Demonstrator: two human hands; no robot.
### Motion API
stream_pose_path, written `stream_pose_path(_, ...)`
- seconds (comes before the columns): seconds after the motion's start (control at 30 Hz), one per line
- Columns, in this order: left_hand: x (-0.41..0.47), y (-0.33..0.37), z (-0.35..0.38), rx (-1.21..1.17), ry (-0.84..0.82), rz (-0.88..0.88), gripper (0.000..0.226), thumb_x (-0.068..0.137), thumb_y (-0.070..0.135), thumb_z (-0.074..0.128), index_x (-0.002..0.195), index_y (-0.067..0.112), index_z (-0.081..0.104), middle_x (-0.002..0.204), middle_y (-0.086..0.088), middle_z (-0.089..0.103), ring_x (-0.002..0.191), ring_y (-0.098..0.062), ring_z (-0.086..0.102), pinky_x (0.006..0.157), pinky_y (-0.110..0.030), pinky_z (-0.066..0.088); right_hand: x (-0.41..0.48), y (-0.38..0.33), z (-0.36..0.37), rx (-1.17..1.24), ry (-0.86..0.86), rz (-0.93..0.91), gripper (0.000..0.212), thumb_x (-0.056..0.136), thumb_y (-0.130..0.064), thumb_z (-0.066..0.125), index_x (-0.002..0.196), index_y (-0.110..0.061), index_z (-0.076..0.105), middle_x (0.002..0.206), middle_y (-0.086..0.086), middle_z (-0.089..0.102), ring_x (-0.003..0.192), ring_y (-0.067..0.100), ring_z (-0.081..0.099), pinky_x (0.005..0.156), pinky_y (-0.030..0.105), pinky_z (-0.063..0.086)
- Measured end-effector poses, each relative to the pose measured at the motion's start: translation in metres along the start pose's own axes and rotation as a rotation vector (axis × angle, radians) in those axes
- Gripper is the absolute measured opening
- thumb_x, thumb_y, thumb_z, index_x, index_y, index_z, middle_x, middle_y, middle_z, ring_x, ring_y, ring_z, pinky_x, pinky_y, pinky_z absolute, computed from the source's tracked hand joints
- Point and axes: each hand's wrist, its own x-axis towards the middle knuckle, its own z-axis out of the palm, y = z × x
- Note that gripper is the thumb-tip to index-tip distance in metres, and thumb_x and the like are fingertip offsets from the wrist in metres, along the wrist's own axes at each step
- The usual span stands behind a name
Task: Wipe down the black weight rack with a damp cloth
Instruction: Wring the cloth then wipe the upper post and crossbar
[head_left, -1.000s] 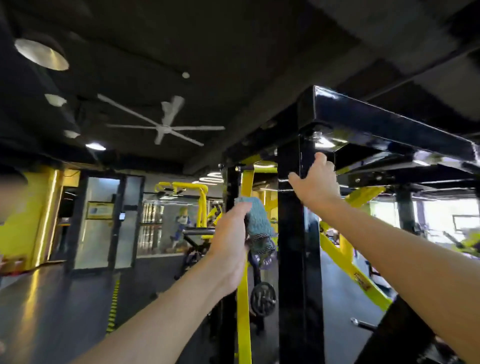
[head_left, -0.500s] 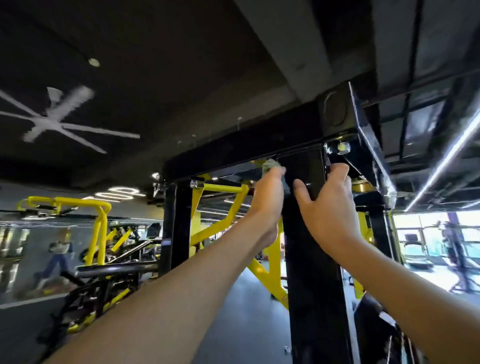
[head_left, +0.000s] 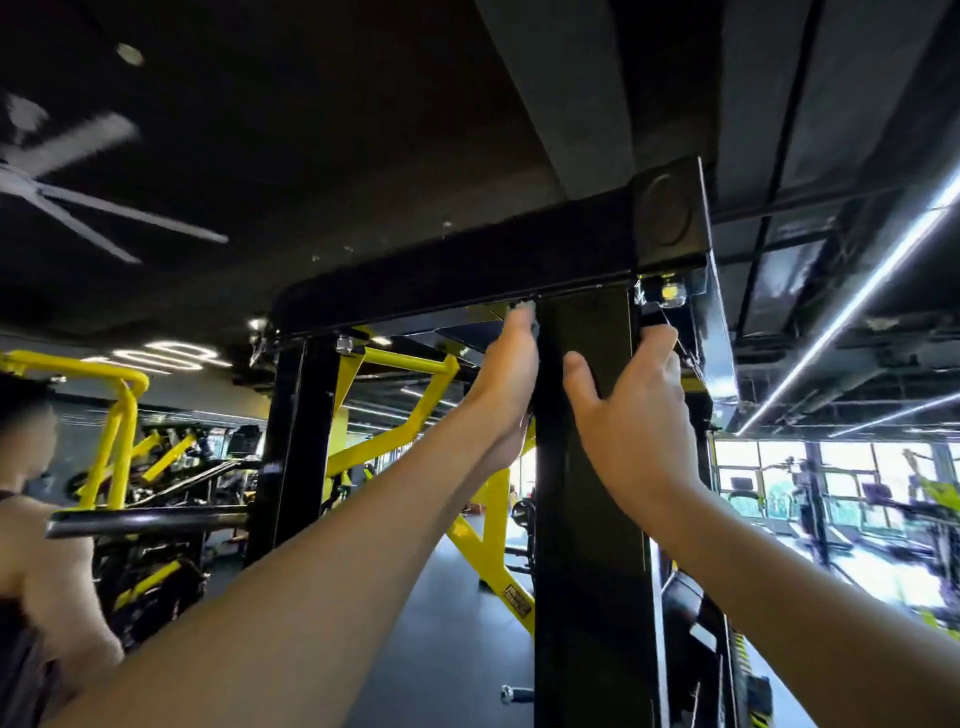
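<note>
The black weight rack fills the centre, with its near upright (head_left: 587, 545) meeting the top crossbeam (head_left: 457, 275). My left hand (head_left: 504, 379) lies flat against the upright's left face just under the beam and presses the cloth (head_left: 525, 310) to it. Only a small grey-green scrap of the cloth shows at my fingertips. My right hand (head_left: 634, 410) grips the same upright a little lower, thumb on the front face and fingers curled round the right edge.
Yellow machine frames (head_left: 410, 426) stand behind the rack. A person (head_left: 31, 519) is at the left edge beside a dark bar (head_left: 145, 519). A shiny bolt (head_left: 669, 291) sits at the beam's corner. A ceiling fan (head_left: 78, 202) hangs at upper left, and bright windows (head_left: 831, 493) lie to the right.
My left hand rose from beside the upright to its top and pressed the cloth under the crossbeam. The view swung up and closer. My right hand stayed on the upright.
</note>
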Motion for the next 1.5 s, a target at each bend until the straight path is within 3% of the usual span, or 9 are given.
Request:
stream_pose_path(0.23,-0.043,-0.028,-0.026,-0.016,0.142,0.058,0.022,0.106,0.029,0.041,0.103,0.037,0.061,0.111,0.013,0.067,0.114,-0.006,0.059,0.104,-0.032,0.043,-0.004,-0.004,-0.001,-0.528,0.115,-0.098,0.057,0.096,-0.051,0.047,0.123,-0.001,0.045,0.135,0.016,0.035,0.119,0.032,0.036,0.095,0.044,0.031)
stream_pose_path(0.47,-0.054,-0.008,-0.080,-0.090,0.106,-0.063,0.046,0.104,0.042,0.033,0.117,0.014,0.067,0.106,-0.004,0.074,0.100,-0.017,0.069,0.083,-0.032,0.054,-0.058,-0.043,0.033,-0.014,-0.092,-0.413,0.065,0.092,-0.043,0.056,0.145,-0.014,0.034,0.135,0.007,0.039,0.121,0.021,0.043,0.097,0.035,0.043)
stream_pose_path(0.67,-0.051,0.015,-0.154,0.281,0.079,-0.076,0.041,0.105,0.032,0.037,0.100,0.009,0.071,0.095,-0.008,0.076,0.081,-0.023,0.069,0.073,-0.037,0.055,-0.039,-0.063,0.119,0.531,-0.271,0.304,0.007,0.091,-0.013,0.062,0.096,-0.008,0.061,0.090,0.004,0.060,0.070,0.012,0.055,0.054,0.012,0.041)
stream_pose_path(0.8,-0.022,0.007,-0.239,0.725,0.288,0.011,0.021,0.099,0.016,0.051,0.116,0.014,0.064,0.110,-0.011,0.068,0.075,-0.017,0.066,0.072,-0.036,0.059,-0.042,-0.069,0.171,1.204,-0.535,1.055,0.032,0.098,-0.002,0.041,0.068,-0.005,0.051,0.070,0.014,0.046,0.053,0.021,0.043,0.037,0.016,0.039)
stream_pose_path(0.9,0.008,-0.013,-0.290,0.919,0.181,-0.005,0.056,0.097,0.022,0.059,0.149,0.022,0.038,0.146,0.001,0.039,0.089,-0.001,0.057,0.066,-0.006,0.046,-0.040,-0.092,0.216,1.105,-0.357,0.954,0.022,0.097,-0.005,0.044,0.078,-0.008,0.054,0.071,0.013,0.053,0.053,0.025,0.054,0.046,0.028,0.051)
stream_pose_path(1.0,0.035,-0.031,-0.317,1.008,0.083,0.076,0.072,0.097,0.023,0.063,0.157,0.014,0.024,0.155,-0.004,0.024,0.135,-0.018,0.040,0.101,-0.012,0.030,-0.031,-0.125,0.257,0.818,-0.068,0.584,0.020,0.098,-0.010,0.046,0.090,-0.008,0.063,0.075,0.009,0.058,0.067,0.023,0.054,0.061,0.036,0.048)
stream_pose_path(1.13,0.049,-0.049,-0.344,1.020,0.060,0.390,0.056,0.090,0.002,0.062,0.143,0.012,0.046,0.124,-0.002,0.040,0.122,-0.018,0.044,0.087,0.004,0.024,-0.025,-0.150,0.303,0.488,-0.145,0.161,0.025,0.103,-0.021,0.040,0.113,-0.008,0.059,0.103,0.011,0.061,0.093,0.023,0.058,0.082,0.038,0.048)
stream_pose_path(1.3,0.052,-0.068,-0.364,0.886,-0.022,0.482,0.067,0.084,-0.013,0.052,0.146,0.009,0.046,0.124,0.002,0.041,0.123,-0.006,0.042,0.091,0.008,0.019,-0.014,-0.151,0.334,0.228,-0.057,0.226,0.044,0.105,-0.036,0.032,0.133,-0.005,0.049,0.135,0.014,0.050,0.124,0.032,0.048,0.105,0.038,0.037)
stream_pose_path(1.5,0.055,-0.073,-0.372,0.748,-0.090,0.561,0.058,0.088,-0.014,0.053,0.142,0.006,0.050,0.123,-0.001,0.042,0.111,-0.002,0.045,0.092,-0.003,0.034,-0.019,-0.151,0.348,0.166,0.023,0.105,0.056,0.091,-0.049,0.028,0.115,-0.006,0.055,0.119,0.017,0.061,0.106,0.033,0.060,0.093,0.051,0.050)
